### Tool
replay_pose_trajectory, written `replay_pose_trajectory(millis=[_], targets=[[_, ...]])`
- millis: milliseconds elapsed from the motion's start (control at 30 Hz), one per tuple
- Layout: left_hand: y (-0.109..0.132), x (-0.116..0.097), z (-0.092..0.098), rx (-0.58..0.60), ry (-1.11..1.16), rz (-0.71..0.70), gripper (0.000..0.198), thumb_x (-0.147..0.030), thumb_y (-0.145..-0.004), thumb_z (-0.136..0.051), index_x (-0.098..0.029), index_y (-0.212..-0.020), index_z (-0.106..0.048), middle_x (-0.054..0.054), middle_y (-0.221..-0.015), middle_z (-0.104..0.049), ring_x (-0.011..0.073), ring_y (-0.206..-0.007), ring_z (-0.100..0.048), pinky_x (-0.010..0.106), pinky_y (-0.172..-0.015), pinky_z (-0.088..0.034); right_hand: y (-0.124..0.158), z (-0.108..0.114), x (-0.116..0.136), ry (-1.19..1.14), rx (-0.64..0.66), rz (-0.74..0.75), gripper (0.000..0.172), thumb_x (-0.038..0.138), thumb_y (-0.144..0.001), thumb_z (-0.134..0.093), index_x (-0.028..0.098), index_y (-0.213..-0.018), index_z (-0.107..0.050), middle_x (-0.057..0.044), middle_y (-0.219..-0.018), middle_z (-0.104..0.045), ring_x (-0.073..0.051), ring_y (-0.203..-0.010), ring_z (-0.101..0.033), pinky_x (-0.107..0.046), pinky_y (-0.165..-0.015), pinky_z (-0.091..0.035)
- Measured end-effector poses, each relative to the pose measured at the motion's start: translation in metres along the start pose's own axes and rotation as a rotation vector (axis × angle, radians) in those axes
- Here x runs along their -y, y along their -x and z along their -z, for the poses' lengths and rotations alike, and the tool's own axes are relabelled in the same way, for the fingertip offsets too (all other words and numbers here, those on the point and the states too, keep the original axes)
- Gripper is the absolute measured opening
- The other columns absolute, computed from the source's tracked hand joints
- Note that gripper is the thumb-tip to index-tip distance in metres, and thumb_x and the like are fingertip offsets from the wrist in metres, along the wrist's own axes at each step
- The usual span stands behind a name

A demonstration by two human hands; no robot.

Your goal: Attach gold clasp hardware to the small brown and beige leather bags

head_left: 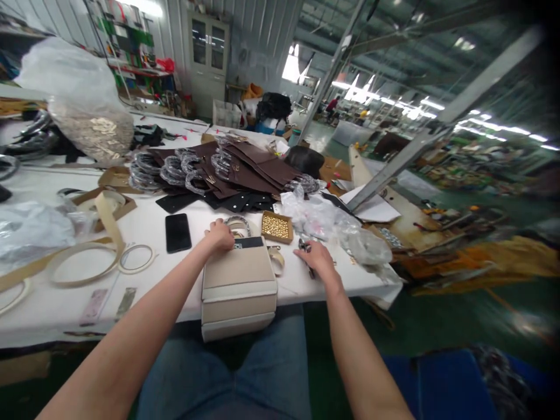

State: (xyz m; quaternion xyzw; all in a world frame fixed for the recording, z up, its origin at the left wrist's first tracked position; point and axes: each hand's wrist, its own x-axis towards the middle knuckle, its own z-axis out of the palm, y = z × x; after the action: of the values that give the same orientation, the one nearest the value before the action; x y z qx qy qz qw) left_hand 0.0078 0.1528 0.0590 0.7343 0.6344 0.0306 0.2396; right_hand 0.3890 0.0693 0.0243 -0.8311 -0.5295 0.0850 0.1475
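Observation:
A boxy beige handbag [240,274] lies at the table's front edge and reaches out over my lap. At its far end is a dark strip, with a plastic-wrapped ring handle [238,223] just beyond. My left hand [220,235] is closed on the bag's far left corner, fingers curled; the fingertips are partly hidden. To the right, my right hand [315,256] is closed around a small dark metal hand tool [311,272], low over the tabletop; its exact kind is unclear. Between the bag and that hand sits a tape roll [276,261].
A small box of gold studs [277,227] stands behind the bag. Left are a black phone [178,233] and tape rolls [136,258]. Brown leather pieces [249,169] with wrapped handles pile up behind. Clear plastic bags [315,216] lie right, near a slanting metal post [394,166].

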Motion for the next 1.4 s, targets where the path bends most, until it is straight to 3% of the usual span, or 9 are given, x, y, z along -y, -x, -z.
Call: replay_pose_trajectory(millis=[133, 267, 333, 400, 500, 600, 733, 1200, 1400], targets=[[-0.002, 0.007, 0.0, 0.03, 0.027, 0.031, 0.047, -0.037, -0.07, -0.089, -0.025, -0.115, -0.079, 0.014, -0.172, -0.039, 0.0431, -0.157, -0.04, 0.055, -0.125, -0.047, -0.001, -0.01, -0.017, -0.032, -0.069, 0.006, 0.038, 0.047, -0.099, -0.079, 0.016, -0.121, -0.083, -0.018, -0.112, -0.081, -0.038, -0.111, -0.076, -0.047, -0.099, -0.057], [-0.006, 0.017, -0.005, 0.047, 0.068, 0.014, 0.043, -0.035, -0.071, -0.088, -0.027, -0.113, -0.081, 0.008, -0.177, -0.034, 0.0418, -0.16, -0.038, 0.051, -0.128, -0.046, 0.016, 0.011, -0.002, -0.562, -0.294, 0.199, 0.05, 0.059, -0.105, -0.07, 0.018, -0.133, -0.077, -0.01, -0.102, -0.079, -0.031, -0.094, -0.075, -0.048, -0.095, -0.061], [-0.009, 0.019, -0.006, 0.064, 0.082, -0.004, 0.044, -0.035, -0.068, -0.089, -0.027, -0.112, -0.082, 0.007, -0.176, -0.036, 0.0429, -0.158, -0.04, 0.052, -0.128, -0.046, 0.025, 0.025, 0.029, -0.941, -0.246, 0.341, 0.052, 0.064, -0.107, -0.07, 0.024, -0.14, -0.071, -0.006, -0.103, -0.076, -0.026, -0.089, -0.074, -0.045, -0.088, -0.065], [-0.01, 0.02, -0.006, 0.079, 0.088, -0.016, 0.044, -0.034, -0.067, -0.09, -0.028, -0.11, -0.083, 0.007, -0.173, -0.04, 0.0436, -0.157, -0.041, 0.052, -0.128, -0.047, 0.033, 0.031, 0.074, -1.27, -0.085, 0.444, 0.045, 0.062, -0.105, -0.075, 0.027, -0.132, -0.07, -0.005, -0.107, -0.073, -0.021, -0.084, -0.072, -0.038, -0.077, -0.066], [-0.01, 0.02, -0.006, 0.074, 0.095, -0.017, 0.041, -0.033, -0.068, -0.089, -0.03, -0.108, -0.084, 0.005, -0.171, -0.043, 0.0428, -0.157, -0.04, 0.051, -0.128, -0.047, 0.04, 0.018, 0.151, -1.55, 0.112, 0.449, 0.038, 0.06, -0.1, -0.083, 0.025, -0.103, -0.068, 0.0, -0.088, -0.065, -0.011, -0.057, -0.052, -0.023, -0.049, -0.049], [-0.007, 0.02, -0.006, 0.057, 0.113, -0.017, 0.041, -0.031, -0.069, -0.087, -0.03, -0.11, -0.084, 0.004, -0.173, -0.042, 0.0418, -0.159, -0.039, 0.05, -0.129, -0.046, 0.043, -0.013, 0.211, -1.554, 0.18, 0.37, 0.056, 0.07, -0.095, -0.087, 0.025, -0.082, -0.057, 0.009, -0.06, -0.04, -0.008, -0.043, -0.027, -0.022, -0.037, -0.025], [-0.007, 0.022, -0.007, 0.057, 0.14, -0.019, 0.046, -0.03, -0.067, -0.088, -0.031, -0.113, -0.084, 0.001, -0.18, -0.034, 0.041, -0.163, -0.036, 0.051, -0.132, -0.043, 0.042, -0.049, 0.247, -1.455, 0.013, 0.293, 0.07, 0.084, -0.098, -0.075, 0.026, -0.071, -0.047, 0.008, -0.054, -0.035, -0.01, -0.041, -0.031, -0.026, -0.038, -0.027], [-0.009, 0.025, -0.011, 0.083, 0.107, -0.042, 0.044, -0.031, -0.077, -0.084, -0.03, -0.121, -0.082, 0.002, -0.185, -0.025, 0.0418, -0.168, -0.024, 0.058, -0.133, -0.038, 0.062, -0.069, 0.252, -1.196, -0.041, 0.467, 0.068, 0.072, -0.11, -0.069, 0.023, -0.066, -0.053, 0.002, -0.061, -0.048, -0.013, -0.055, -0.046, -0.028, -0.051, -0.038], [-0.007, 0.024, -0.015, 0.029, 0.104, -0.035, 0.039, -0.036, -0.082, -0.082, -0.03, -0.12, -0.083, 0.002, -0.184, -0.029, 0.0418, -0.166, -0.026, 0.057, -0.133, -0.038, 0.062, -0.065, 0.248, -1.239, 0.053, 0.506, 0.055, 0.065, -0.11, -0.074, 0.024, -0.074, -0.064, 0.003, -0.061, -0.05, -0.013, -0.053, -0.045, -0.027, -0.051, -0.039]])
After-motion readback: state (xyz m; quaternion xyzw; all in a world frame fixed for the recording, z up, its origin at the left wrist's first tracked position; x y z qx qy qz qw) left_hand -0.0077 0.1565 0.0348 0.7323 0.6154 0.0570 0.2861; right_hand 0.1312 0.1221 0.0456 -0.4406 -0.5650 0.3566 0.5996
